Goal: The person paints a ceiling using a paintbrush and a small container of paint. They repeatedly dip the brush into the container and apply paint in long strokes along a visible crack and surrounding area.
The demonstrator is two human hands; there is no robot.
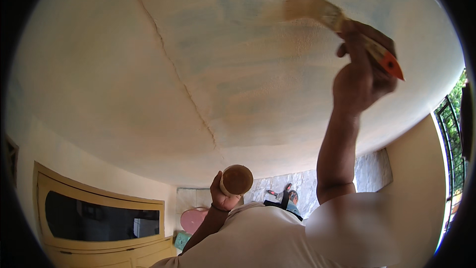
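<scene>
One flat paintbrush, handle clamped in right hand's fingers, head blurred at patchy wall. One round paint cup, gripped by left hand, lower down. Step: apparently brushing; next stroke calls for even pressure.

Brush shows cream bristles, orange handle end with dark dot | wall carries cream-peach, patchy blue streaks near upper edge, brown crack | cup: brown inside | floor: grey-white marbling | door: ochre, dark pane | shirt: off-white | foliage: green
</scene>
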